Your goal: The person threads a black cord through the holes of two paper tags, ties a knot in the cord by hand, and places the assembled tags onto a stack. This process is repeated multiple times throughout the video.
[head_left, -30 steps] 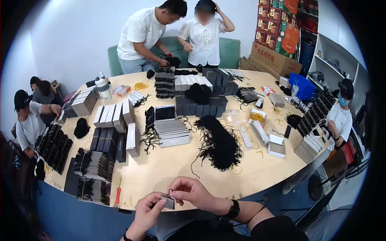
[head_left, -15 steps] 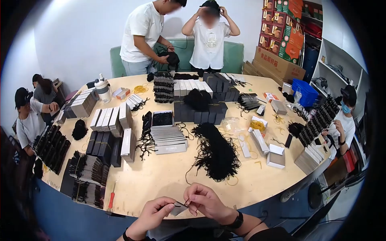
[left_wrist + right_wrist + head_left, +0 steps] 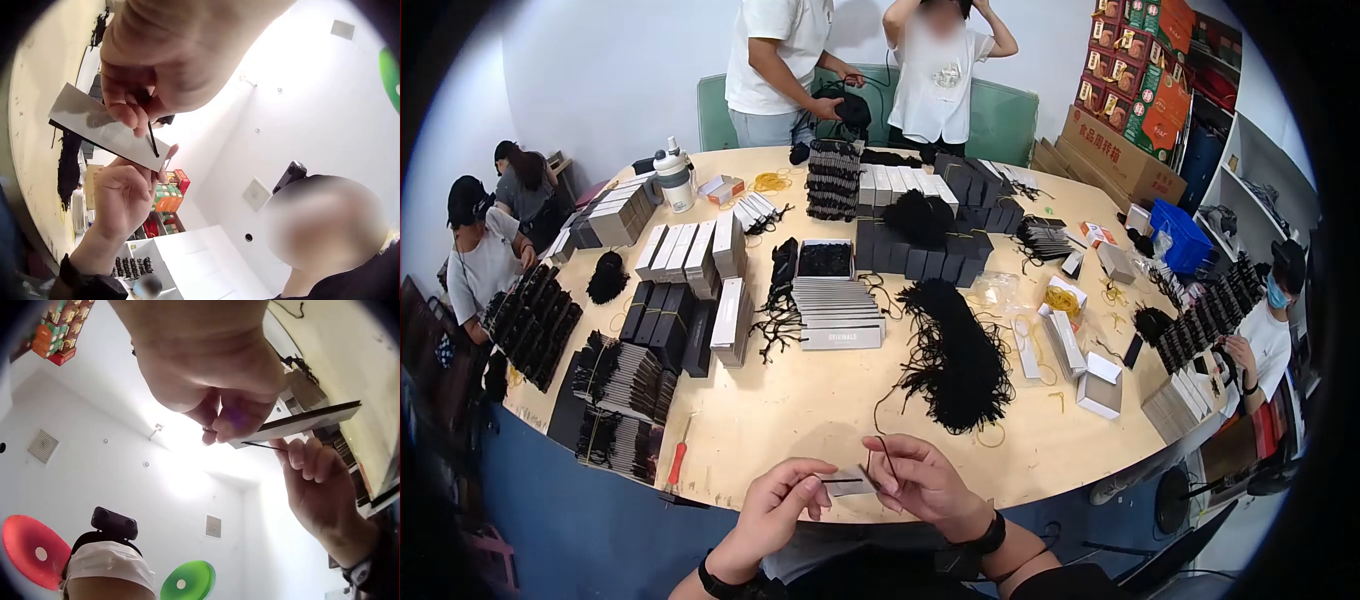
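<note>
Low at the front of the head view, a thin grey card (image 3: 847, 486) is between my left hand (image 3: 783, 505) and right hand (image 3: 928, 483). In the left wrist view my left hand (image 3: 165, 59) pinches a short black cord (image 3: 152, 139) that reaches the card's end. My right hand (image 3: 209, 362) pinches that same end of the card (image 3: 312, 422) in the right wrist view. Dark cord also shows at the right fingers in the head view. Beyond the hands lies a large bundle of black cords (image 3: 958, 360) on the table.
Stacked cards with cords (image 3: 625, 375), dark boxes (image 3: 662, 318) and a red-handled screwdriver (image 3: 677, 462) lie on the left. A row of grey cards (image 3: 840, 318) is ahead. An open white box (image 3: 1100, 385) sits right. Several people surround the table.
The head view has shifted. The card, upright at first, now lies flatter between my hands, and the left fingers have moved from the card to its cord. The person at the back has raised both hands.
</note>
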Available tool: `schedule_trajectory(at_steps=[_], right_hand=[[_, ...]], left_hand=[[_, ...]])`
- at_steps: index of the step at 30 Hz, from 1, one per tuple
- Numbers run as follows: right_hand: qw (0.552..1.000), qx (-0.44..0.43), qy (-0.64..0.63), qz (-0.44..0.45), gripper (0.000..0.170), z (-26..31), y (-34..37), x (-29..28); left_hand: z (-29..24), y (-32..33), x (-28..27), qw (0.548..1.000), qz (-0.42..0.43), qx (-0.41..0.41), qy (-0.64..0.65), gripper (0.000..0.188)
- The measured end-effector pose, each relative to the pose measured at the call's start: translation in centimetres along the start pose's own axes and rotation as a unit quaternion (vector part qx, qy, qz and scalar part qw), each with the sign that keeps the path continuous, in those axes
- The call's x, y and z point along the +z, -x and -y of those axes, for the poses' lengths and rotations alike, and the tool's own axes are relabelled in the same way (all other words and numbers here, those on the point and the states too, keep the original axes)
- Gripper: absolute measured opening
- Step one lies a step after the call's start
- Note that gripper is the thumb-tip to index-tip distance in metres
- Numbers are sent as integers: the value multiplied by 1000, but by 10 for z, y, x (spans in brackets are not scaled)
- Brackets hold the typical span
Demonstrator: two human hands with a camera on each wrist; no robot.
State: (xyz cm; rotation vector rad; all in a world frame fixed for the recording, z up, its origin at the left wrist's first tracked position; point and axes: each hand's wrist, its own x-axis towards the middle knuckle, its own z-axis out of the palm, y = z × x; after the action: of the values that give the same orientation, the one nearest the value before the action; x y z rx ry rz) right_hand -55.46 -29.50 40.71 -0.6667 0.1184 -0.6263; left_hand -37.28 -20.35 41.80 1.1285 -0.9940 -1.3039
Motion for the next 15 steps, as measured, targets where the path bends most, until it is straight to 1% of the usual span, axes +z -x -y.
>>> schedule_trajectory(at_steps=[1, 3, 4, 5, 6, 7, 8, 9, 11, 12, 13, 14, 15], right_hand=[[1000, 4, -2, 0, 34, 0, -1, 0], [989, -30, 129, -65, 34, -1, -2, -3], [974, -28, 200, -103, 37, 1, -2, 1], [975, -23, 197, -101, 37, 3, -4, 8], [964, -23, 245, -100, 38, 4, -5, 15], [951, -22, 293, -99, 40, 4, -5, 20], [941, -40, 323, -97, 42, 1, -7, 21], [941, -38, 322, -96, 42, -2, -8, 20], [911, -61, 398, -89, 40, -5, -9, 19], [911, -59, 398, -89, 40, -4, -8, 21], [892, -79, 433, -100, 37, -3, -8, 24], [871, -98, 467, -112, 34, -3, -8, 28], [873, -95, 466, -113, 34, -3, -7, 32]], left_hand=[[-1, 1, 2, 1000, -4, -2, 1, 18], [-2, 3, 6, 995, -71, 63, -8, 19], [-4, 3, 7, 995, -76, 61, -9, 19], [-7, 1, 8, 985, -93, 105, -105, 15], [-10, -2, 10, 963, -107, 146, -201, 11], [-13, -5, 13, 930, -119, 185, -294, 8], [-21, -7, 21, 943, -121, 160, -265, 5], [-17, -8, 25, 943, -123, 159, -265, 5], [-7, -13, 28, 970, -123, 158, -136, 7], [-6, -13, 27, 983, -90, 142, -71, 10], [-7, -13, 28, 983, -92, 140, -70, 10], [-8, -13, 30, 991, -83, 102, 4, 10], [-9, -13, 31, 992, -74, 63, 79, 10]])
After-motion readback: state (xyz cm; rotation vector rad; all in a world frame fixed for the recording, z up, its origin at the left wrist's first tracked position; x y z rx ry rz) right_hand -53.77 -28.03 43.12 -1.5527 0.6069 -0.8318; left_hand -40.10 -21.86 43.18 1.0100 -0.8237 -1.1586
